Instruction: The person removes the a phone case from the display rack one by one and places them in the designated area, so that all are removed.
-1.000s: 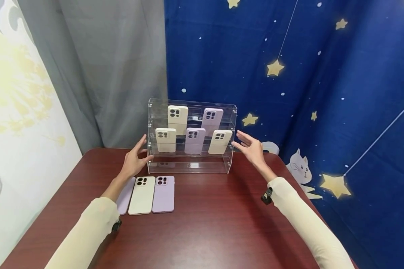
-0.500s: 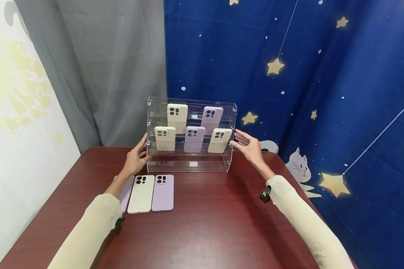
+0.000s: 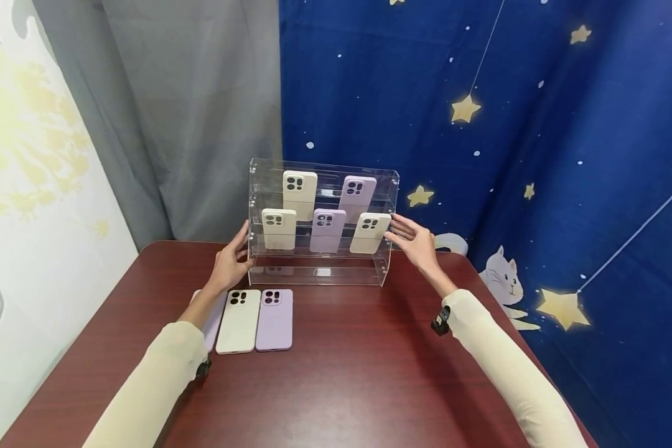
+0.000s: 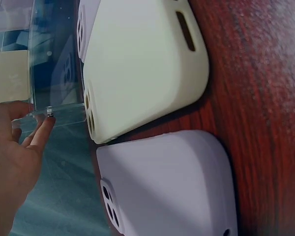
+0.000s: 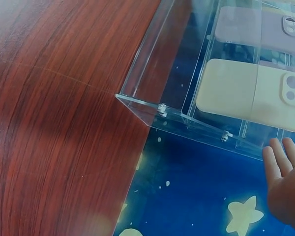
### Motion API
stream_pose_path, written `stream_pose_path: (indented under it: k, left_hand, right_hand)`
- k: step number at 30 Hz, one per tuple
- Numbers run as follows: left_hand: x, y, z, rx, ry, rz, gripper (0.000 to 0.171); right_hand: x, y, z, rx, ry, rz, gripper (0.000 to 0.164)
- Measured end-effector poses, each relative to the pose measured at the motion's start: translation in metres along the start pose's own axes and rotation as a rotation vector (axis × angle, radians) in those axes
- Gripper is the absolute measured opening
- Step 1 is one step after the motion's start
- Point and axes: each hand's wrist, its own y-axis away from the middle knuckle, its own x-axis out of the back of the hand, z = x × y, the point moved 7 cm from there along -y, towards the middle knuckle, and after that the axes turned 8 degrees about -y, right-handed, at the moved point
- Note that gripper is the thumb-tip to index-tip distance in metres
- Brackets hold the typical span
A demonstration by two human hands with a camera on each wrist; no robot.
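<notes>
A clear acrylic display stand [image 3: 358, 275] stands at the table's back. Its upper tiers hold several phone cases, including a cream case [image 3: 299, 196] and a lilac case [image 3: 357, 199] at the top. My left hand [image 3: 228, 269] is at the stand's left side, fingers along the outer panel and thumb near the front edge; the left wrist view shows a fingertip at a metal screw [image 4: 50, 112]. At the opposite side, my right hand [image 3: 419, 249] has straight fingers against the outer panel, thumb in front by the cream case [image 5: 250, 93].
On the dark red table [image 3: 347, 373], a cream case [image 3: 238, 322] and a lilac case [image 3: 275, 320] lie side by side, camera cutouts up. My left forearm partly covers another lilac case [image 3: 215, 323]. A blue star-print curtain [image 3: 364, 93] and a grey curtain [image 3: 201, 112] hang behind.
Both hands have come slightly closer to the stand's side panels, the right one more visibly. The head view has shifted a little; the stand and cases keep their places relative to each other.
</notes>
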Motion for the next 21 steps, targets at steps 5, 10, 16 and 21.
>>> stream_pose_path:
  k: [5, 10, 16, 21]
  left_hand:
    - [0.001, 0.002, -0.003, 0.035, -0.011, -0.004, 0.098]
    - [0.001, 0.004, -0.001, 0.040, -0.021, -0.002, 0.097]
    - [0.001, 0.002, 0.001, 0.057, -0.004, -0.009, 0.097]
    - [-0.001, 0.002, 0.000, 0.076, -0.007, -0.025, 0.098]
  right_hand:
    - [-0.005, -0.004, -0.001, 0.006, 0.020, 0.009, 0.057]
    - [-0.009, -0.009, 0.000, 0.004, 0.041, 0.023, 0.056]
    - [-0.012, -0.013, 0.002, 0.010, 0.065, 0.037, 0.052]
    - [-0.013, -0.015, 0.003, 0.031, 0.081, 0.068, 0.045]
